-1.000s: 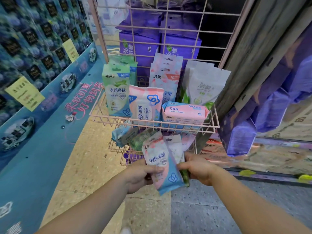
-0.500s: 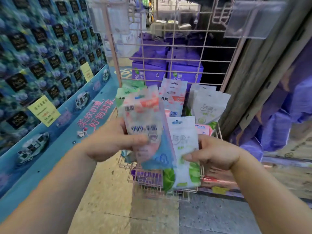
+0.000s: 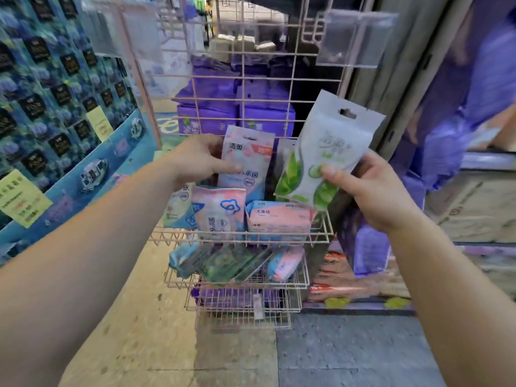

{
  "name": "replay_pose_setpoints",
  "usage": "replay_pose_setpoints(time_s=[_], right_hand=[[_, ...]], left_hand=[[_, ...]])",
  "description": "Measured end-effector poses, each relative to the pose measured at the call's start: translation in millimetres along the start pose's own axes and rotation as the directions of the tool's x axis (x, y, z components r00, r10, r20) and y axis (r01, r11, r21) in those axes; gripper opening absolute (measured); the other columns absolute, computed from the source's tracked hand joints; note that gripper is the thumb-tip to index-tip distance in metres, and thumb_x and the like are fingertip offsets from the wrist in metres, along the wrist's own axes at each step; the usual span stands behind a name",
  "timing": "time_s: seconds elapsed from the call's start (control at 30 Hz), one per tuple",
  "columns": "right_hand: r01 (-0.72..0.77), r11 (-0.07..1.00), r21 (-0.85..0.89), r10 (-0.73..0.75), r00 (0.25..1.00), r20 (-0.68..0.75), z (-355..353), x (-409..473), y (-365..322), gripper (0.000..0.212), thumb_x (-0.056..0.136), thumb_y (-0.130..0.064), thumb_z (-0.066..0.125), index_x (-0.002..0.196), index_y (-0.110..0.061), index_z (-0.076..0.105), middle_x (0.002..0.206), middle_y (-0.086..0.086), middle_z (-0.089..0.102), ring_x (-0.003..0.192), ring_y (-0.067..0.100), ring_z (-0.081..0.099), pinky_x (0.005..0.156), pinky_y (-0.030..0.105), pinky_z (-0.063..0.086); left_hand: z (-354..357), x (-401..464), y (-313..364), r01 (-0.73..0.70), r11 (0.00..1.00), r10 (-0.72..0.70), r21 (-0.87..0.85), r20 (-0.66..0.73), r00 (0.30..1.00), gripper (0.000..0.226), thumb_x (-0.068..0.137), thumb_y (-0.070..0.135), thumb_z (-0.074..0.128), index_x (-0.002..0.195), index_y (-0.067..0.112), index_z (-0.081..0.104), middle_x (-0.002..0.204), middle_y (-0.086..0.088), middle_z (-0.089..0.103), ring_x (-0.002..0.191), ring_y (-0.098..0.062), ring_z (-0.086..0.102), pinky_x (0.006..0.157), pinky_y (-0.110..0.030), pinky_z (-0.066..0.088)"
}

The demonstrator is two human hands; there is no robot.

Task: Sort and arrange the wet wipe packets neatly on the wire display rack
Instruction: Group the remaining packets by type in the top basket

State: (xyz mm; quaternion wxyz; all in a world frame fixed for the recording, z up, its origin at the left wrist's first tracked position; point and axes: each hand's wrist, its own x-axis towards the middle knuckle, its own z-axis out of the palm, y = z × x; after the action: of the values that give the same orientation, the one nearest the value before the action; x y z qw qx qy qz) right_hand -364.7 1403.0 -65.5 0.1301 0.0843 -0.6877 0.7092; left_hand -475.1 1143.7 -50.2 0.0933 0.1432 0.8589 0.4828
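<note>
My right hand point(image 3: 371, 191) grips a white and green wipe packet point(image 3: 326, 148) by its lower edge, tilted, above the right end of the pink wire rack's top basket point(image 3: 243, 240). My left hand point(image 3: 199, 160) pinches a tall pink and blue packet point(image 3: 247, 160) standing at the back of that basket. In front of it lie a pink packet with a blue flower point(image 3: 219, 212) and a flat pink packet point(image 3: 279, 219). The basket below point(image 3: 237, 282) holds a loose pile of green, blue and pink packets point(image 3: 231, 263).
The rack's wire back panel point(image 3: 251, 79) rises behind the baskets, with a clear plastic tag holder point(image 3: 354, 37) at its top right. A blue display board point(image 3: 55, 107) stands at the left, purple packs point(image 3: 237, 115) behind the rack and at the right. Tiled floor lies below.
Both hands rose and moved apart. The left carried the pink and blue packet into the back of the top basket; the right lifted the white and green packet up to the right.
</note>
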Motion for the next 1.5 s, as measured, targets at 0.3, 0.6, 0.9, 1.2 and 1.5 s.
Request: replay_pose_setpoints(time_s=[0.3, 0.6, 0.9, 1.2, 1.5], right_hand=[[-0.095, 0.852, -0.515, 0.047, 0.993, -0.106, -10.6, 35.0, 42.1, 0.026, 0.077, -0.017, 0.078, 0.099, -0.025, 0.067, 0.104, -0.004, 0.072, 0.096, 0.011, 0.067, 0.091, 0.033, 0.053], [-0.151, 0.622, -0.769, 0.178, 0.983, -0.049, -1.0, 31.9, 33.8, 0.041, 0.077, -0.03, 0.078, 0.115, -0.02, 0.066, 0.103, -0.01, 0.067, 0.091, 0.005, 0.061, 0.081, 0.019, 0.046], [-0.357, 0.934, 0.012, 0.305, 0.777, -0.55, -13.7, -27.7, 94.4, 0.022, 0.091, -0.038, 0.056, 0.105, -0.021, 0.055, 0.095, 0.002, 0.061, 0.07, 0.011, 0.056, 0.066, 0.027, 0.048], [-0.69, 0.702, -0.179, 0.621, 0.715, -0.322, -8.0, -84.4, 155.7, 0.006, 0.09, -0.021, 0.057, 0.089, -0.019, 0.062, 0.078, 0.005, 0.061, 0.061, 0.019, 0.054, 0.061, 0.038, 0.047], [-0.828, 0.553, -0.098, 0.831, 0.556, -0.007, 54.3, -70.6, 165.3, 0.035, 0.088, -0.039, 0.063, 0.116, -0.017, 0.057, 0.11, 0.007, 0.063, 0.092, 0.023, 0.061, 0.087, 0.038, 0.054]], left_hand=[[57.7, -67.7, -18.4, -0.271, 0.963, 0.255, 0.01, -0.37, 0.893, 0.022, 0.078, 0.015, 0.074, 0.067, 0.028, 0.06, 0.062, 0.009, 0.061, 0.053, 0.001, 0.052, 0.055, -0.012, 0.043], [111.6, -83.5, -42.5, -0.219, 0.908, 0.119, 0.358, 0.282, 0.952, 0.011, 0.081, 0.033, 0.07, 0.089, 0.026, 0.07, 0.084, 0.013, 0.069, 0.075, -0.002, 0.061, 0.071, -0.019, 0.044], [194.1, -46.7, -132.5, 0.219, 0.838, -0.317, 0.5, 0.12, 0.941, 0.051, 0.085, 0.048, 0.06, 0.128, 0.023, 0.054, 0.12, -0.005, 0.063, 0.099, -0.023, 0.06, 0.074, -0.024, 0.043], [184.7, -27.8, -185.1, 0.472, 0.8, -0.421, 0.371, -0.212, 0.882, 0.047, 0.083, 0.023, 0.06, 0.129, 0.021, 0.049, 0.125, -0.01, 0.061, 0.113, -0.03, 0.059, 0.093, -0.039, 0.047], [142.0, -71.3, -157.4, 0.446, 0.651, -0.564, -0.615, 0.002, 0.826, 0.016, 0.081, 0.015, 0.072, 0.095, 0.016, 0.064, 0.105, -0.015, 0.071, 0.08, -0.028, 0.066, 0.053, -0.031, 0.053]])
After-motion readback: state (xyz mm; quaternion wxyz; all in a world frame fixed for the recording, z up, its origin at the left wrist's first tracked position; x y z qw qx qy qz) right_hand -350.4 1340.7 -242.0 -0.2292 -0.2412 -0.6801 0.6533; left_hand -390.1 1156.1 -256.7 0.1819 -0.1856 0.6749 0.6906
